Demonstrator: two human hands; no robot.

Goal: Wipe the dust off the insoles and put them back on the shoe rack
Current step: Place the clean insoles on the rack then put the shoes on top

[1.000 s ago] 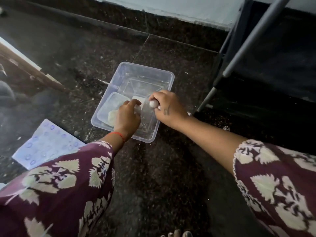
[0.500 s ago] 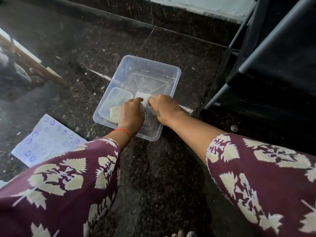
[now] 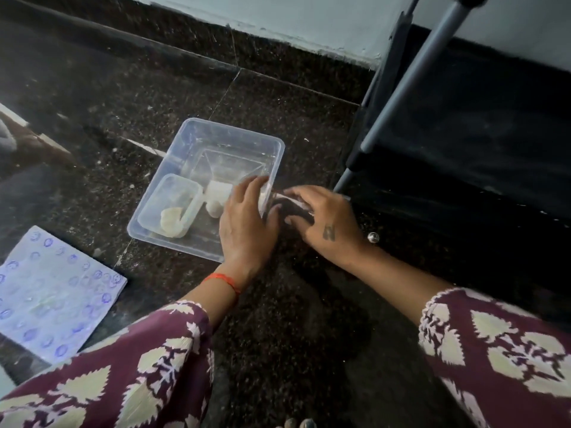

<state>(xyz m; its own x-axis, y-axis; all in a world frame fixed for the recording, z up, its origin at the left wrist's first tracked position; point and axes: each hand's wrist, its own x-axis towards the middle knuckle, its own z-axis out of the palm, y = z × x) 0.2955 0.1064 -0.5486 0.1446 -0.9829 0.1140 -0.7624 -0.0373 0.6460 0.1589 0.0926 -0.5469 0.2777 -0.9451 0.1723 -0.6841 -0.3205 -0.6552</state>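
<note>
Dark speckled stone floor (image 3: 293, 304) fills the view from the head camera, with a clear plastic tub (image 3: 268, 143) standing on it a little toward 11 o'clock of centre. Inside the tub, at its 8 o'clock corner, sits a smaller clear box (image 3: 173, 193) holding a pale lump (image 3: 170, 219); just beside that box, toward 3 o'clock, lie a white block (image 3: 217, 191) and a small white round piece (image 3: 213, 209). The left hand (image 3: 247, 223) rests across the tub's 4 o'clock corner, fingers fairly straight and reaching along the wall at 3 o'clock; motion blur hides whether they grasp anything, so its state cannot be told. The right hand (image 3: 321, 220), with a small mark on its back, lies just outside that same wall, fingers bent over something dark with a pale edge (image 3: 293, 208) at floor level; blur keeps both the object and the grip from being read, and whether it is an insole cannot be told. The two hands are near each other, the tub wall between their fingertips. A shoe rack (image 3: 463, 143) with grey tubes and dark shelves stands at 2 o'clock, against a pale wall (image 3: 309, 17). A white sheet with blue stamped rings (image 3: 52, 291) lies on the floor at 8 o'clock. Maroon sleeves with cream leaf print (image 3: 139, 375) frame the lower edge, and a red thread (image 3: 224, 281) circles the left wrist.
</note>
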